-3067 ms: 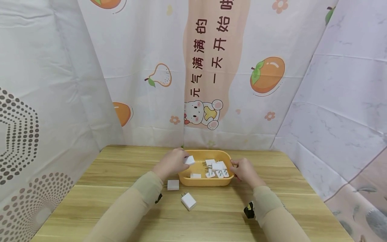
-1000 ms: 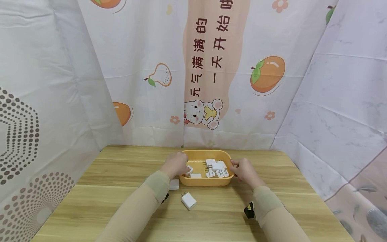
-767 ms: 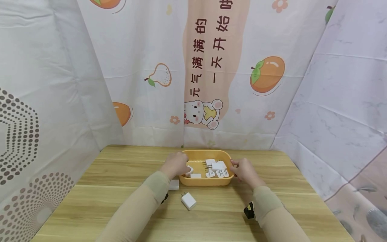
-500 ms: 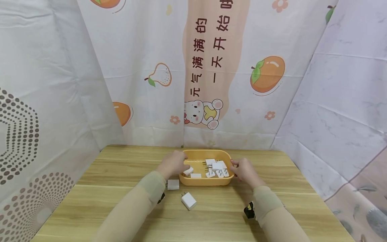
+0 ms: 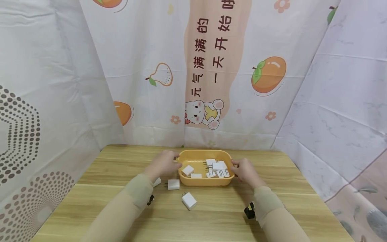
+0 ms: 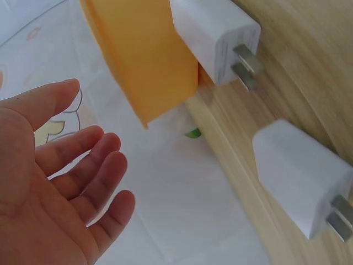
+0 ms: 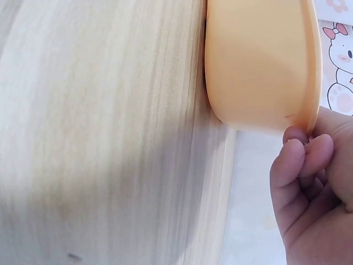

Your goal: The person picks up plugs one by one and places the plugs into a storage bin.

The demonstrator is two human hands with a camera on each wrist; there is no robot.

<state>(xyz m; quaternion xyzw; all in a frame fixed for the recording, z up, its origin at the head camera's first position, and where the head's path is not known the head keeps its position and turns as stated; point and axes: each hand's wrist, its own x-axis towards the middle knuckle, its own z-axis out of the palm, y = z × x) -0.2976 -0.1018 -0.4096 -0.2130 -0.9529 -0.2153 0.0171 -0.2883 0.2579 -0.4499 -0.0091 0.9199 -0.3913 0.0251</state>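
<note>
My left hand hovers just off the left end of a yellow plastic basket. In the left wrist view its fingers are relaxed and hold nothing. At the opposite end, my right hand pinches the basket's rim; the right wrist view shows thumb and fingertips on the edge. Inside, a white charger plug lies tilted at the left, near another charger. Several more chargers are heaped at the right, some with prongs up.
On the wooden table, one charger lies by the basket's front left corner and another charger lies nearer me. A third charger is partly hidden by my left wrist. A printed curtain hangs behind the table.
My left hand carried a charger into the basket's left end, let it go, and has drawn back left past the rim. My right hand keeps its grip on the rim.
</note>
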